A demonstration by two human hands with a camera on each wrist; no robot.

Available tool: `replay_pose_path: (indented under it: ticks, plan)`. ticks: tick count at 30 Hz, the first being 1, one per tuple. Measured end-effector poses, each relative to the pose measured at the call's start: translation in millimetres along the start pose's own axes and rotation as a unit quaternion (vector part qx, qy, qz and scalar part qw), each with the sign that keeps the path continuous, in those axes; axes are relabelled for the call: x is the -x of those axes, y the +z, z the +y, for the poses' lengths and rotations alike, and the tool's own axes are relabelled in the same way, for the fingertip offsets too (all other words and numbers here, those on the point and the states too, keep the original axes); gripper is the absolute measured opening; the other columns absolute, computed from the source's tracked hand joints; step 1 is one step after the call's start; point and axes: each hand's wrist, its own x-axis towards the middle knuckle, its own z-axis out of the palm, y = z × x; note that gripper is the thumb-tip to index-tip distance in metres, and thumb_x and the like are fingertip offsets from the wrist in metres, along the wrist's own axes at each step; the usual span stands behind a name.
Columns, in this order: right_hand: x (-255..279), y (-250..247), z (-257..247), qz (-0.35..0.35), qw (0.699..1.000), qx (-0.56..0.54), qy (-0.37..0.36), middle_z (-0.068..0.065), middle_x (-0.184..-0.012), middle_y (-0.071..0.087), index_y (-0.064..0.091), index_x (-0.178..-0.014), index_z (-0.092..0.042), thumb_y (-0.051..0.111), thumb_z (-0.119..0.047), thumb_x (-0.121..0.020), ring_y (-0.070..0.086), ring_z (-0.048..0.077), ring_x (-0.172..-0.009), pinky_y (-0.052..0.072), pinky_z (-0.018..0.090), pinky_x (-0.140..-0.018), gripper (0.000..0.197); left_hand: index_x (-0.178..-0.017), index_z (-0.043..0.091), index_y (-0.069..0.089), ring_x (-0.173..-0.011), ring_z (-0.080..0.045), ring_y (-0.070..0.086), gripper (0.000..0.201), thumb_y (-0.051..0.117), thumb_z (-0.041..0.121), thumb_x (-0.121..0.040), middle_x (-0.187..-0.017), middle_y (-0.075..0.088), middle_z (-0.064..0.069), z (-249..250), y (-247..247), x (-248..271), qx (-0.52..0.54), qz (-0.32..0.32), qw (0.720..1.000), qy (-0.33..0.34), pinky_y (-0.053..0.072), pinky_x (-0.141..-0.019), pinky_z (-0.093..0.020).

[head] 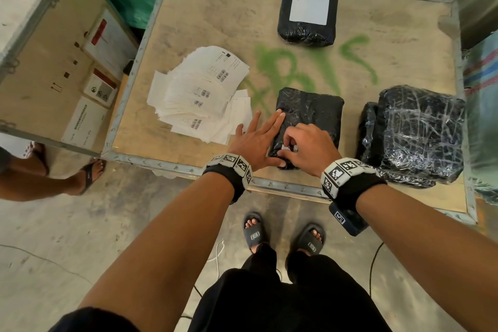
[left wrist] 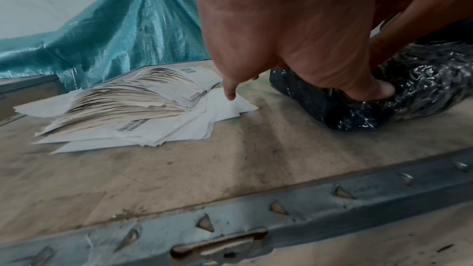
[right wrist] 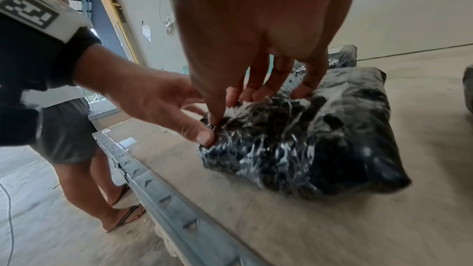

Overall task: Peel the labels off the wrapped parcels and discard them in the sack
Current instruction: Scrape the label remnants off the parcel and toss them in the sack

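This is looking like a warehouse or parcel depot: bare concrete floor [head: 67,237], plain walls, and a plywood crate [head: 188,21] serving as a table. Black wrapped parcels [head: 308,12] are lying beyond the fingers, a heap of peeled labels [head: 199,94] is sitting to their left, and green sacking [left wrist: 107,33] is hanging behind.

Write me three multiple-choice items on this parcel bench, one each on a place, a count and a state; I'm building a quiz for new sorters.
1. Where is the pile of peeled labels?
A. left of the near parcel
B. on the far parcel
C. on the floor

2. How many parcels show a white label face up?
A. none
B. one
C. three

3. What is the left hand doing?
A. hanging idle
B. lifting papers
C. pressing flat on the near parcel

Answers: 1 A, the sheets lie on the table beside the left hand. 2 B, only the far parcel. 3 C, straight fingers, while the right hand picks at the wrap.
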Motion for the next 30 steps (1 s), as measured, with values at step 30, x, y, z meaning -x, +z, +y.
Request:
replay_pose_path:
  ticks: [30]
  plan:
    - [5.6,-1.1,27.1,-0.037,0.996,-0.031,-0.071,-0.010,-0.100,0.051,0.054,-0.103,-0.034,0.061,-0.029,-0.093,0.050,0.018,-0.094,0.044,0.043,-0.083,0.013,-0.159,0.035,-0.008,-0.154,-0.028,-0.007,0.061,0.024,0.041,-0.107,-0.164,-0.013,0.022,-10.1,1.5,-1.9,0.028,0.034,0.999,0.032,0.017,-0.118,-0.065]
